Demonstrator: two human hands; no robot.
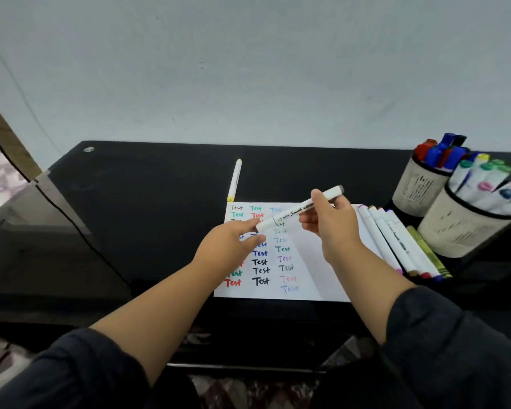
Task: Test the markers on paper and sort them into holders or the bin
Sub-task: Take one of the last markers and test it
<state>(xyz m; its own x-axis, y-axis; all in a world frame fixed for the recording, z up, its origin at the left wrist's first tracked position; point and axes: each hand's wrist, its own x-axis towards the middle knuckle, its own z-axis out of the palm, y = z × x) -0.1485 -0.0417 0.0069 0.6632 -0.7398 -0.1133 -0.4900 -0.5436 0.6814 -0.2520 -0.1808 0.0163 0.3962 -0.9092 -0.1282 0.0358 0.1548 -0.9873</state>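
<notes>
A white marker (295,213) with a grey end cap is held above the paper (310,261). My right hand (331,222) grips its barrel near the upper end. My left hand (233,243) pinches its lower end cap between thumb and fingers. The white sheet lies on the black table (148,202) and carries rows of the word "Test" in several colours. Its right part is blank.
A white marker with yellow ends (234,180) lies beyond the paper. Several markers (396,240) lie in a row at the paper's right edge. Two mesh holders (416,190) (460,228) full of markers stand at the right. A pale wall rises behind the table.
</notes>
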